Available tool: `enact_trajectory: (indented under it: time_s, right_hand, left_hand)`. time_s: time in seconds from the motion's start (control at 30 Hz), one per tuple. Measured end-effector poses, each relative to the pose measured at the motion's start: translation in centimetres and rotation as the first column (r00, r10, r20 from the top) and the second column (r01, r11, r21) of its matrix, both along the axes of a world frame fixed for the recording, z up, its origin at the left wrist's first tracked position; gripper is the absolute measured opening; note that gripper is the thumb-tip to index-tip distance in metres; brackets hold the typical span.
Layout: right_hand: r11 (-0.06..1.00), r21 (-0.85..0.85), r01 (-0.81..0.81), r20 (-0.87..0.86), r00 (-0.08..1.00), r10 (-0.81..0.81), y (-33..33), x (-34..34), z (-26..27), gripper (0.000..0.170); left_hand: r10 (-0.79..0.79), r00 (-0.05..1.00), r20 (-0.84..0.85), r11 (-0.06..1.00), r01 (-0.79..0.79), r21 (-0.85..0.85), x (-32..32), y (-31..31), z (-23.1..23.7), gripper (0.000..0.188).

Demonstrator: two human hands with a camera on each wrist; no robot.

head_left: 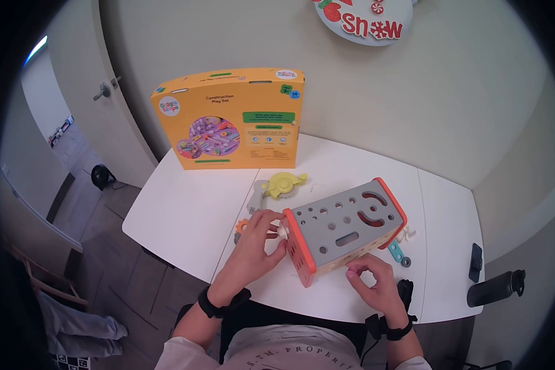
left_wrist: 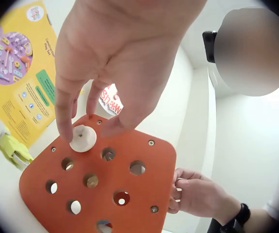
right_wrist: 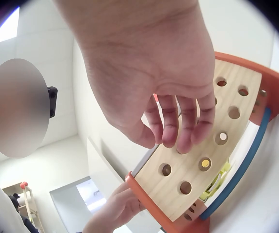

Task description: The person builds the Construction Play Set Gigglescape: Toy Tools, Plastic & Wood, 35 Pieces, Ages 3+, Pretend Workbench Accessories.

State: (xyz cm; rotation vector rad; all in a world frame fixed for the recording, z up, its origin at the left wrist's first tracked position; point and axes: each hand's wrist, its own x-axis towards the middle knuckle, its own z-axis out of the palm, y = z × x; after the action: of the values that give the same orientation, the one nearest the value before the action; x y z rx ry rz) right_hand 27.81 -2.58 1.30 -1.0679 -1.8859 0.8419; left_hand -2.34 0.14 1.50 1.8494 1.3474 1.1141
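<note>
A toy box with a grey top, wooden side and orange-red end panels stands on the table. At its left end panel, which has several round holes, a white toy bolt sits in an upper corner. My left hand is at that bolt, index finger and thumb curled on either side of its round head. My right hand is at the near wooden side, fingers loosely bent, fingertips right at the panel. A blue bar runs along the box's lower edge.
Left of the box lie a yellow-green toy saw with a grey part and an orange gear. A teal strip lies to its right. The yellow play set carton stands behind. A black bottle and phone are at the right.
</note>
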Motion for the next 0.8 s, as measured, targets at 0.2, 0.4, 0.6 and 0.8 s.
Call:
enact_trajectory:
  time_s: [0.2,0.4,0.6,0.8]
  right_hand:
    - [0.999,0.041,0.028,0.013,1.000,-0.029,0.2,0.8,0.3,0.017]
    - [0.990,0.080,0.112,0.020,0.993,-0.114,0.6,1.5,1.1,0.016]
    - [0.964,0.131,0.234,0.041,0.970,-0.241,1.5,3.4,0.9,0.018]
    - [0.930,0.090,0.356,0.151,0.918,-0.366,1.9,5.6,0.0,0.026]
  left_hand:
    - [-0.147,0.978,0.145,0.981,0.163,-0.105,0.1,-0.9,0.8,0.096]
    - [-0.169,0.985,0.027,0.968,0.171,-0.184,0.7,-1.3,1.2,0.140]
    - [-0.168,0.980,-0.111,0.981,0.155,-0.112,1.7,-1.5,1.3,0.158]
    - [-0.108,0.993,-0.051,0.994,0.107,-0.022,3.7,-1.2,-1.8,0.151]
